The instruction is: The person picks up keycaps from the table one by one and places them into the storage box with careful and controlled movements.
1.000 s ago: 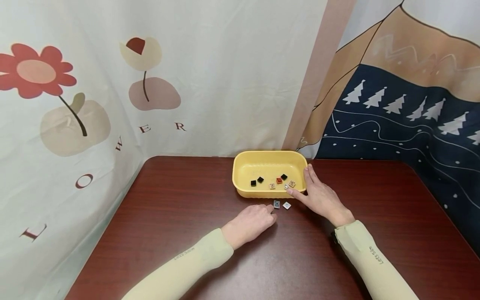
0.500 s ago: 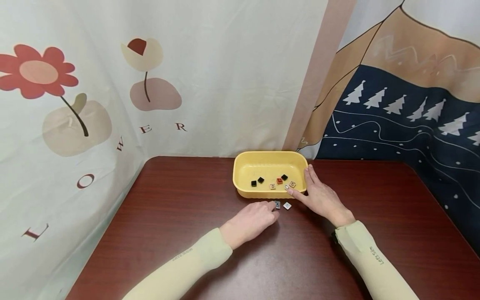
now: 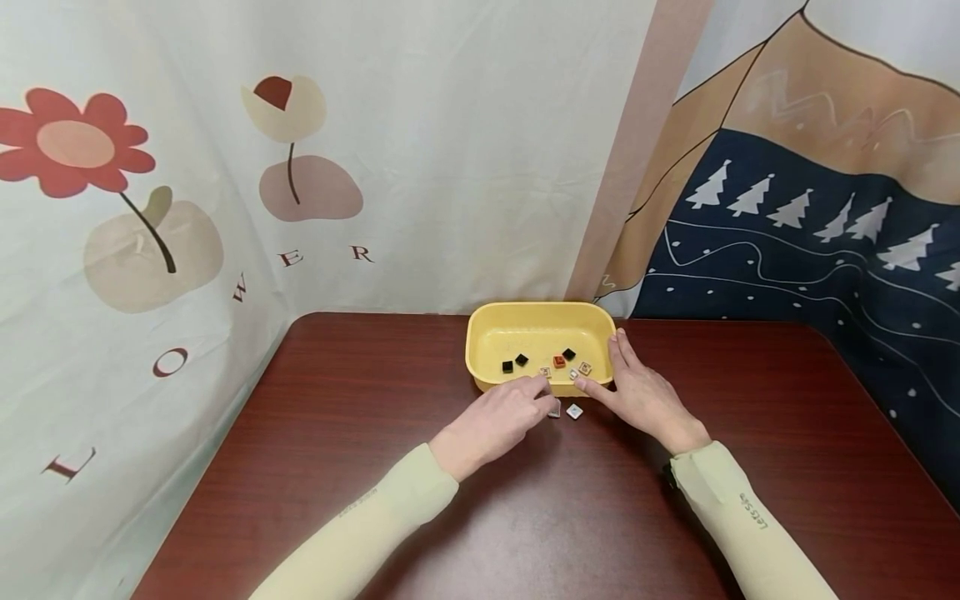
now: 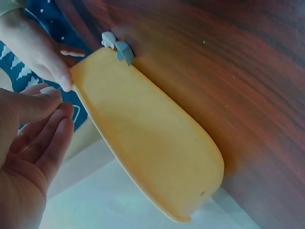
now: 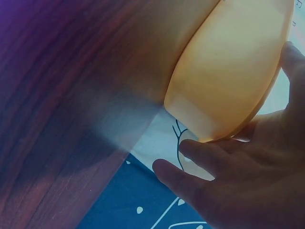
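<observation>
My left hand point(image 3: 498, 419) is at the front rim of a yellow plastic basin point(image 3: 540, 308), pinching a small white keycap point(image 4: 47, 89) between thumb and finger. In the head view that piece is hidden by the fingers. Just in front of the basin, a grey keycap point(image 3: 555, 411) and a white keycap point(image 3: 574, 412) lie on the table. Around the basin's front right corner, my right hand point(image 3: 648, 396) holds the rim, thumb on the front edge and fingers along the right side. Inside lie several black, orange and pale keycaps point(image 3: 558, 362).
The dark reddish-brown wooden table point(image 3: 360, 375) stretches out on both sides of the basin. Behind it hangs a printed curtain point(image 3: 465, 167), close to the basin's back side.
My left hand has lifted from beside the grey keycap and moved forward to the basin's front rim. The right hand and the basin stay in place.
</observation>
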Demonstrator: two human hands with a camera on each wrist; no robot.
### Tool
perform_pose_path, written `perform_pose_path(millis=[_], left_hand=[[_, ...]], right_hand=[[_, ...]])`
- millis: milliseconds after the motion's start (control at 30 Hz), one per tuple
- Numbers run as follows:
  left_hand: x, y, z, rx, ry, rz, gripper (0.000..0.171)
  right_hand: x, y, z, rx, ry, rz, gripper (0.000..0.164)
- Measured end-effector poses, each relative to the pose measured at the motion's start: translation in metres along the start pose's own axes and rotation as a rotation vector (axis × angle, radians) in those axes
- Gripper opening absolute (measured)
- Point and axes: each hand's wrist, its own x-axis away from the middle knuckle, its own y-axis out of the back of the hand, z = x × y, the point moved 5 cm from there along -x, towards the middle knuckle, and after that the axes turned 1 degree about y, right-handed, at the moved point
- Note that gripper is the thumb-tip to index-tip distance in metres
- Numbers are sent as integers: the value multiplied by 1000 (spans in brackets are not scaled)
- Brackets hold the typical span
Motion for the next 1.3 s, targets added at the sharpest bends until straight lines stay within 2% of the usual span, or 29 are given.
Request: perform_pose_path(millis=[167,367,500,600,900,1100,1300], left_hand=[[0,2,8,29,14,-41,21],[-2,1,22,74,72,-88,22],[-3,-3,34,105,106,-124,22],[-4,-9,43,111,147,-123,18],[-14,-28,64,117,266,-35,16],[-23,-36,73,83,334,91,17],[-32,-41,78,100,397,216,20]], right_hand=[[0,0,0,1,-5,6,111],[0,0,-1,0,-9,9,111],[0,0,-1,3,-7,11,109],[0,0,0,3,-8,14,109],[0,0,0,6,-4,11,109],[-1,-1,0,4,-2,5,110],[-1,-1,-1,6,2,0,109]])
